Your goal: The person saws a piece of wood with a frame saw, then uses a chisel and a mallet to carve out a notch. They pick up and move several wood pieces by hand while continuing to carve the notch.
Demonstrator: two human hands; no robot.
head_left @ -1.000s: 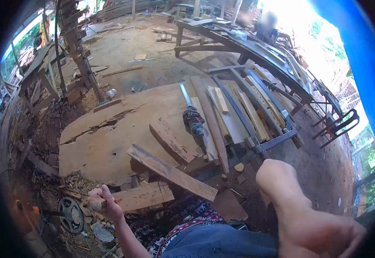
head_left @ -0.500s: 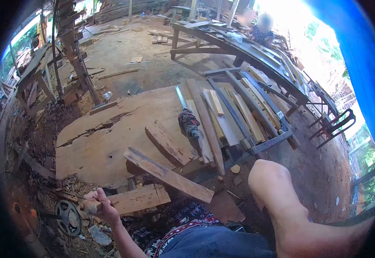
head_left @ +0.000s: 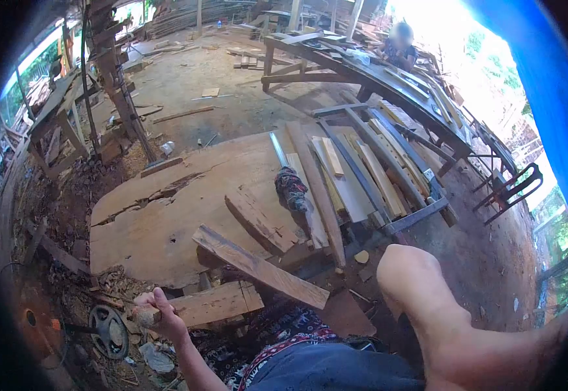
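My left hand (head_left: 160, 311) is low in the left half of the head view, thumb raised and fingers curled around the near end of a wooden board (head_left: 225, 305). A rough, pale brown end shows at the fist, and the board runs right from it. Across its far side lies a longer plank (head_left: 261, 266), tilted down to the right. My right arm is bent close to the camera, its elbow pointing forward. Of my right hand (head_left: 505, 358) only the blurred wrist side shows at the lower right; its fingers are out of sight.
A wide cracked slab (head_left: 147, 234) lies ahead, with a short thick block (head_left: 258, 218) and a cloth-wrapped tool (head_left: 291, 189) on it. Wooden strips and a frame (head_left: 417, 215) lie at right. A person (head_left: 399, 49) is behind the long table (head_left: 336, 68). A handwheel (head_left: 108, 331) stands at lower left.
The view has shifted slightly, so the scene sits a little further right and lower. My left hand keeps its grip on the board; the right arm stays bent.
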